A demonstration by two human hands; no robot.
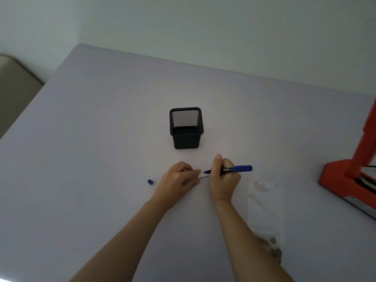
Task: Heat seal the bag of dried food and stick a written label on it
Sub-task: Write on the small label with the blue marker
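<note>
A small white label (203, 175) lies on the pale table (91, 159). My left hand (179, 180) pins its left end down with curled fingertips. My right hand (222, 178) grips a blue marker (232, 169), whose tip touches the label. The marker's blue cap (150, 182) lies loose to the left of my left hand. A clear bag (265, 208) with dried food at its near end (273, 249) lies flat to the right of my right forearm. The red heat sealer (350, 171) stands at the right edge with its arm raised.
A black mesh pen holder (186, 129) stands behind my hands, in the middle of the table. A wall runs along the table's far edge. A beige piece of furniture (14, 92) sits beyond the table's left edge.
</note>
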